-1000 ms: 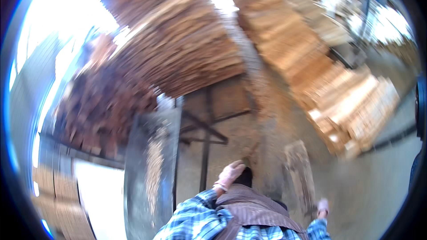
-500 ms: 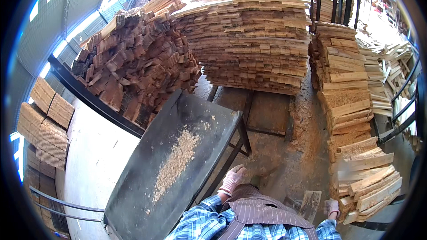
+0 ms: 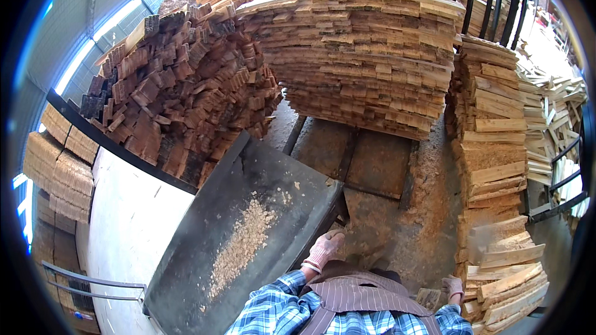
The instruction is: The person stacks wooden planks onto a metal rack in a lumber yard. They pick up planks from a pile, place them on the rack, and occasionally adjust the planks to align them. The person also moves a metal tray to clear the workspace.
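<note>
My left hand, in a pale pinkish work glove, hangs just beside the right edge of a dark metal table. Its fingers are curled in, and I see nothing in them. My right hand, gloved alike, is low on the right, near the close end of a long row of stacked wood pieces. Its fingers look curled too, with nothing showing in them. A small wood block stands low between that hand and my striped apron. Wood chips are strewn over the table.
A tall stack of boards rises ahead, with a jumbled pile of short wood pieces to its left. Black metal bars stand at the far right. Sawdust covers part of the floor. Neat wood bundles sit far left.
The view has shifted forward, so the table edge and the board stacks look nearer. My right hand has moved slightly left in the view; my left hand stays by the table edge.
</note>
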`<action>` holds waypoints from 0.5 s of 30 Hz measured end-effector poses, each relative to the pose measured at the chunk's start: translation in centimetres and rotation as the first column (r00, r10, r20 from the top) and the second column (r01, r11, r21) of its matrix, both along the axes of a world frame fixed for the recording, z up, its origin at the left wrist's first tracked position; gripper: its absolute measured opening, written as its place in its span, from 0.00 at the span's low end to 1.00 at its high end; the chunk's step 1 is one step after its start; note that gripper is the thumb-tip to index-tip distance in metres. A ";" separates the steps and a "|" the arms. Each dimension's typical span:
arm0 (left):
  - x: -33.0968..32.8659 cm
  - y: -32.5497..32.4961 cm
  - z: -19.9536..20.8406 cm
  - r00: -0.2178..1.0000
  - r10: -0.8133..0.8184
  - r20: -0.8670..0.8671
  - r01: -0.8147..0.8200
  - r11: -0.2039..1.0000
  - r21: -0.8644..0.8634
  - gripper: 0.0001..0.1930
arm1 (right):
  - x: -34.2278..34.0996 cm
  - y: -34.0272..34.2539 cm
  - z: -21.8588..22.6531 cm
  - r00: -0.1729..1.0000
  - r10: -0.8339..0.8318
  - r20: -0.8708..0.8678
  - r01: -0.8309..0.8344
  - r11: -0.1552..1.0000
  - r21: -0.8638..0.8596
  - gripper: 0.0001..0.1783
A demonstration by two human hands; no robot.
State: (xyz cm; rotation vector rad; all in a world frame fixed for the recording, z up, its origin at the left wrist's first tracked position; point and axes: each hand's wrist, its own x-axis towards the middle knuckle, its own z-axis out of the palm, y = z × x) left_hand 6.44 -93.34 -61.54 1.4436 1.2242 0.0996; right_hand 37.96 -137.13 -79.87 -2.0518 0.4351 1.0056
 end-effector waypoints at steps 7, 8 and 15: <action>-2.4 -3.2 -10.1 0.928 -0.128 0.350 0.032 0.963 0.267 0.21 | 6.2 0.5 -5.3 0.973 0.226 -0.051 -0.229 0.972 -0.056 0.05; -0.8 -2.1 -10.7 0.906 -0.076 0.417 0.012 0.988 0.156 0.21 | 7.7 -0.2 -5.1 0.563 0.801 0.205 -0.693 0.592 -0.410 0.10; 5.9 0.6 -6.9 0.962 0.017 0.273 0.041 0.977 -0.208 0.14 | 13.5 0.0 -3.8 0.454 0.883 0.115 -0.575 0.389 -0.720 0.18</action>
